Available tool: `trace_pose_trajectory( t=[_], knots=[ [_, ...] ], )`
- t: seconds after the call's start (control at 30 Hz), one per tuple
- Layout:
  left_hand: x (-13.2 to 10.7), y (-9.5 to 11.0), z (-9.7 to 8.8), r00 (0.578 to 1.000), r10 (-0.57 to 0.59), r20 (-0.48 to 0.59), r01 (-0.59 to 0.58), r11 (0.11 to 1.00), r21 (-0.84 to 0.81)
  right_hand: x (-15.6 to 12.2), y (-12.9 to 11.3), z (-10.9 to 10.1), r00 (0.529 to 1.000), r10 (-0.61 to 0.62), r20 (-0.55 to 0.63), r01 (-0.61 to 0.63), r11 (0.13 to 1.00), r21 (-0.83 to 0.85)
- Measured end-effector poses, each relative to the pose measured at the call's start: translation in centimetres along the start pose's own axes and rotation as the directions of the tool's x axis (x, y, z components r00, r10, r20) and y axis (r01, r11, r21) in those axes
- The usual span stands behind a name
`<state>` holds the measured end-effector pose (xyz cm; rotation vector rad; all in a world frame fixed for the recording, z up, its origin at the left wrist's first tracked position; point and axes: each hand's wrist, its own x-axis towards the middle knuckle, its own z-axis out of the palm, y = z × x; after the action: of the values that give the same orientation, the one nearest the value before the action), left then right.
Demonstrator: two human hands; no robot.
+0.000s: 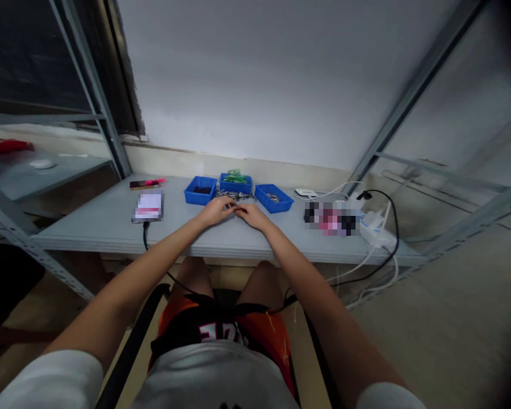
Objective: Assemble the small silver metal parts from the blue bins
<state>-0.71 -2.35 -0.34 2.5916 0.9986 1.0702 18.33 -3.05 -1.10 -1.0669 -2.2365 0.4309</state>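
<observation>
My left hand (217, 211) and my right hand (254, 216) meet over the grey shelf table. Their fingertips are pinched together, and whatever small piece lies between them is too small to make out. Just behind the fingers is a loose pile of small dark and silvery metal parts (247, 197). Around it stand three blue bins. The left bin (198, 199) holds dark pieces, the back bin (243, 187) holds green pieces (235, 178), and the right bin (276, 207) has small silvery parts (272, 197) in it.
A phone (149, 205) with a lit screen and a black cable lies to the left, near a dark flat object (141, 185) with something pink. To the right are a blurred-out item (331, 219), a white power strip (377, 230) and loose cables. Metal uprights (94, 85) flank the table.
</observation>
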Motion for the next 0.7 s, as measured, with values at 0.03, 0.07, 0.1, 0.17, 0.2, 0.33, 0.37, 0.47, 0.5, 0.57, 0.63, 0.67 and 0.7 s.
trace_pose_trajectory(
  t=[0.03,0.07,0.1,0.17,0.2,0.33,0.37,0.47,0.5,0.57,0.63,0.67,0.7],
  knots=[
    [0.0,0.0,0.0,1.000,-0.026,-0.001,0.026,1.000,0.001,0.0,-0.2,-0.1,1.000,0.004,-0.012,-0.004,1.000,0.004],
    [-0.1,0.1,0.0,0.999,-0.050,-0.005,0.050,0.999,0.009,0.0,-0.3,-0.1,0.999,0.008,-0.044,-0.008,1.000,0.004],
    [-0.1,0.1,0.0,0.997,-0.072,-0.009,0.072,0.997,0.020,-0.1,-0.5,-0.3,0.996,0.014,-0.088,-0.014,1.000,0.004],
    [-0.2,0.1,0.0,0.994,-0.107,0.010,0.106,0.993,0.043,-0.1,-0.8,-0.5,0.986,0.030,-0.165,-0.028,1.000,0.013],
    [-0.2,0.1,0.0,0.993,-0.115,0.027,0.113,0.992,0.055,-0.1,-1.0,-0.6,0.982,0.030,-0.184,-0.028,0.999,0.016],
    [-0.2,0.1,-0.2,0.993,-0.091,0.077,0.083,0.992,0.091,-0.1,-0.9,-0.6,0.987,-0.008,-0.158,0.008,1.000,-0.001],
    [-0.1,0.1,-0.2,0.993,-0.084,0.080,0.076,0.992,0.098,0.0,-0.8,-0.6,0.989,-0.014,-0.151,0.013,1.000,-0.008],
    [0.0,0.1,-0.3,0.993,-0.084,0.087,0.074,0.991,0.115,0.1,-0.3,-0.4,0.989,-0.011,-0.149,0.010,1.000,-0.008],
    [0.0,0.1,-0.3,0.992,-0.083,0.090,0.072,0.990,0.120,0.1,-0.2,-0.4,0.989,-0.012,-0.145,0.011,1.000,-0.004],
    [0.0,0.0,-0.3,0.992,-0.075,0.098,0.063,0.990,0.126,0.2,0.0,-0.4,0.992,-0.016,-0.127,0.015,1.000,-0.008],
    [0.1,-0.1,-0.2,0.992,-0.068,0.102,0.054,0.990,0.131,0.2,-0.1,-0.4,0.994,-0.011,-0.108,0.007,0.999,-0.035],
    [0.1,-0.2,-0.2,0.993,-0.067,0.097,0.053,0.989,0.138,0.2,-0.1,-0.5,0.994,-0.004,-0.107,-0.002,0.998,-0.055],
    [0.1,-0.3,-0.2,0.994,-0.069,0.088,0.056,0.988,0.146,0.2,-0.2,-0.5,0.994,0.007,-0.112,-0.015,0.997,-0.074]
  ],
)
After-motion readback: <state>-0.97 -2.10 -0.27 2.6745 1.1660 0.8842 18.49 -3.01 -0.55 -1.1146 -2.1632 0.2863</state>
